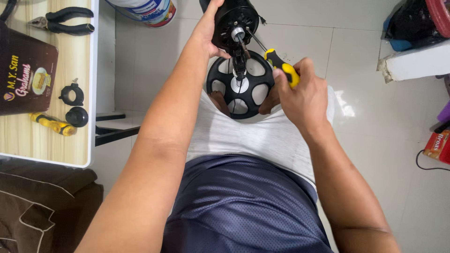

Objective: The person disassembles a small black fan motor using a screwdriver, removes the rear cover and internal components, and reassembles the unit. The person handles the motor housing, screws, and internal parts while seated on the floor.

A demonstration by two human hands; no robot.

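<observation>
The left hand (206, 33) is curled around the side of a black fan motor housing (234, 21), thumb and fingers wrapped onto its round body and holding it up over the lap. The right hand (304, 96) is closed in a fist on the yellow-and-black handle of a screwdriver (281, 65), whose metal shaft slants up and left until its tip meets the silver hub in the middle of the housing. Below the housing, joined to it by a short black stem, sits one round black base (241, 89) with five oval openings, resting on the floor between the person's two feet, just past the hem of a light grey shirt. On the pale wooden counter (79, 154) at the left lie one pair of black-handled pliers (61, 21), one dark brown box (26, 75), one black ring-shaped collar (71, 94), one black round cap (77, 116) and one second yellow-handled tool (52, 124), all well apart from the hands. A white bucket (150, 10) stands on the tiled floor beyond the counter. To the right are a white ledge (415, 63) with a dark bag above it, and a red box (438, 145) with a black cable beside it. The left forearm crosses in front of part of the shirt
</observation>
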